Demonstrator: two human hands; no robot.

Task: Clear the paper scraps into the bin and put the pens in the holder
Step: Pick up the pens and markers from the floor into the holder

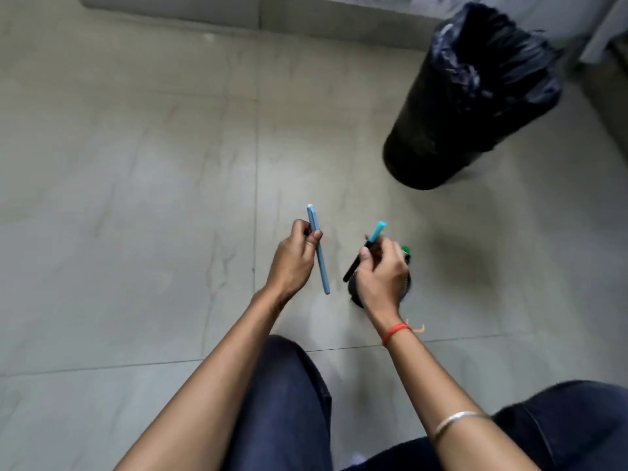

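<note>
My left hand (pixel 293 260) grips a light blue pen (pixel 319 253) near its upper end, and the pen hangs almost upright over the tiled floor. My right hand (pixel 382 273) is closed on a black pen with a turquoise cap (pixel 365 248), tilted with the cap up. Directly under the right hand stands a dark pen holder (pixel 355 294), mostly hidden by the hand. A green pen tip (pixel 405 249) shows at the holder's far side. No paper scraps are in view.
A black bin lined with a black bag (pixel 469 107) stands on the floor at the upper right. The grey tiled floor (pixel 136 198) spreads to the left. My knees in dark trousers (pixel 292 402) fill the bottom. A low ledge (pixel 204 11) runs along the top.
</note>
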